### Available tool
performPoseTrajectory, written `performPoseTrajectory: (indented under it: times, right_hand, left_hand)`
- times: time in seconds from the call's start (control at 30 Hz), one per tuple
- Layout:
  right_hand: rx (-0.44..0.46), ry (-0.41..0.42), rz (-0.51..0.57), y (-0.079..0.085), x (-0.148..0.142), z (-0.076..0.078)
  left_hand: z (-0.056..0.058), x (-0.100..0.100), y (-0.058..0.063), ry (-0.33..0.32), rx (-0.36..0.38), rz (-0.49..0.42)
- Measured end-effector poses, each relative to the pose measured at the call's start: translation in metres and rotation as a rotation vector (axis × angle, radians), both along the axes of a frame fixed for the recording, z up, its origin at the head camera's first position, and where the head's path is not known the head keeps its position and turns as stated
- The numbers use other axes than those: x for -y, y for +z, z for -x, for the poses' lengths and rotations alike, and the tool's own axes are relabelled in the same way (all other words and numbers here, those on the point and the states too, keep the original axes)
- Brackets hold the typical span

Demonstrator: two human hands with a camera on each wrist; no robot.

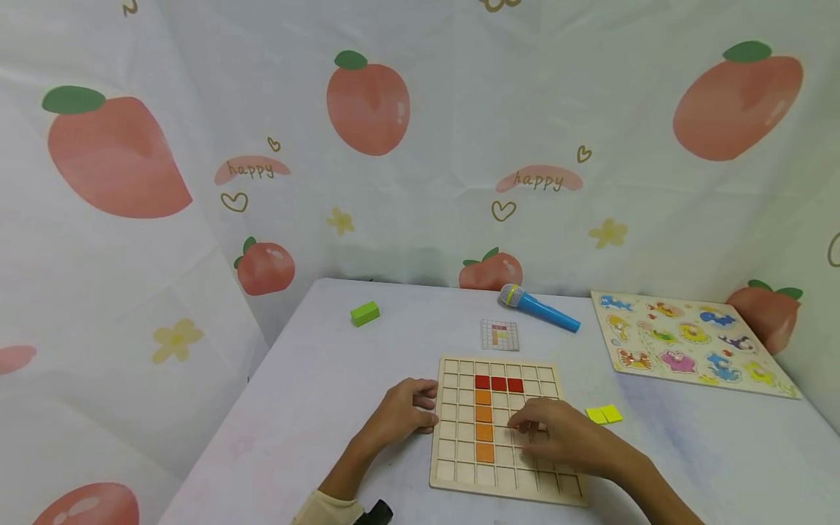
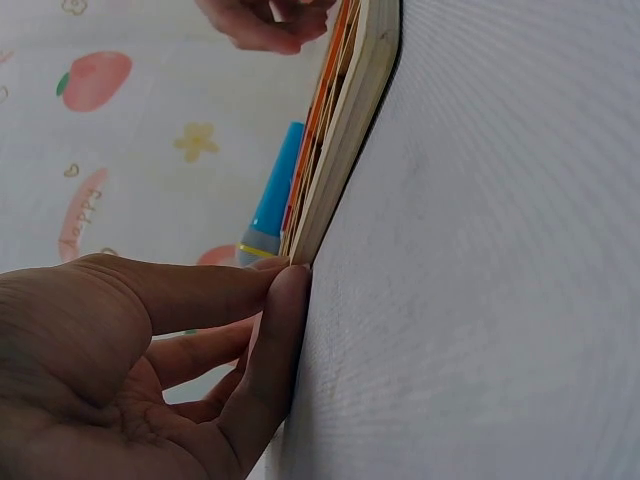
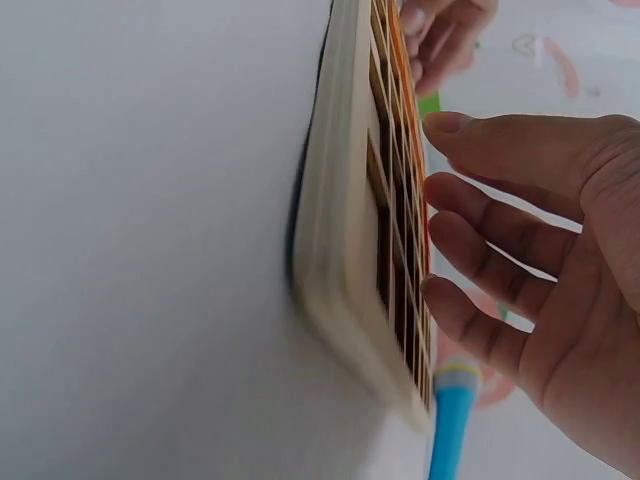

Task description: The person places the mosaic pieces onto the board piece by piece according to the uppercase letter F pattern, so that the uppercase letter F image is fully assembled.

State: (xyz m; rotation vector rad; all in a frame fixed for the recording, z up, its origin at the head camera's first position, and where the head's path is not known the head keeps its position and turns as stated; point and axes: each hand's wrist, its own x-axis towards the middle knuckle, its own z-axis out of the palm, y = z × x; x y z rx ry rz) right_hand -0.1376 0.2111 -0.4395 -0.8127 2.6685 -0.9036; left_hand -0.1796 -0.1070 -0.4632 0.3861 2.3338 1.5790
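A square wooden grid board [image 1: 459,474] lies on the table. Three red tiles [image 1: 499,383] sit in a row on it, with several orange tiles [image 1: 483,433] in a column below the leftmost one. My left hand [image 1: 400,412] is at the board's left edge; in the left wrist view its thumb and a finger [image 2: 275,345] touch that edge. Over the right half of the grid is my right hand [image 1: 564,435], its fingers loosely bent. The right wrist view shows those fingers [image 3: 480,215] above the cells, with no held thing visible. Two yellow tiles [image 1: 604,414] lie right of the board.
A small pattern card [image 1: 500,335] lies behind the board. Beyond it is a blue toy microphone [image 1: 543,310]. An animal puzzle board [image 1: 695,343] occupies the right rear, and a green block [image 1: 364,313] stands at the left rear. A printed cloth [image 1: 426,197] hangs behind the table.
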Motion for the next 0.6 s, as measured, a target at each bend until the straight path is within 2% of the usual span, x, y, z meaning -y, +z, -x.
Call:
performPoseTrajectory:
  times: [0.17,0.47,0.6]
  right_hand:
    - [0.036,-0.042,0.046,0.001,-0.019,-0.003]
    - [0.022,-0.144,0.067,0.002,-0.049,-0.005]
    - [-0.032,-0.173,0.065,0.002,-0.058,-0.004]
  left_hand:
    - [0.000,0.000,0.000,-0.002,-0.007,-0.001]
    - [-0.001,0.000,0.000,-0.005,-0.008,0.000]
    - [-0.001,0.000,0.000,-0.007,-0.003,-0.011]
